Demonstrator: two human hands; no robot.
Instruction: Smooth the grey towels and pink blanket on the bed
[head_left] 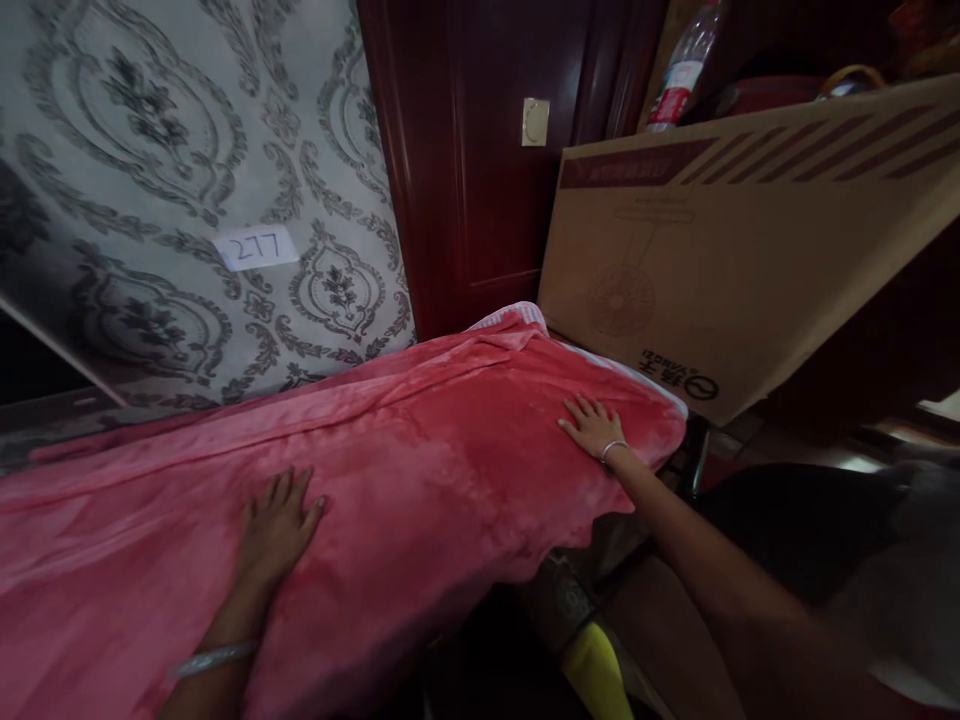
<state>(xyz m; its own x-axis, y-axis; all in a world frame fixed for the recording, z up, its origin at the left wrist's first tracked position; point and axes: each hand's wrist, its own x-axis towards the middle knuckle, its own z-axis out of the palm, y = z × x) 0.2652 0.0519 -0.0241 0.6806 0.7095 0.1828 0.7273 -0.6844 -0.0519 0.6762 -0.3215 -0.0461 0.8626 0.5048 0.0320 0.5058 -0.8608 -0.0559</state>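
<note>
Left hand point(274, 530) and right hand point(595, 432) flat on a plush red blanket point(450, 470)
The blanket lies spread beside the patterned wall point(300, 140); both palms rest on it, clasping nothing. It looks soft, limp and hard to damage, probably fairly light, likely best taken by its loose front edge point(555, 535).

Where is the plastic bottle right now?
In the head view, the bottle is at the upper right, by the top edge of the cardboard box, right of the dark red panel.
</note>
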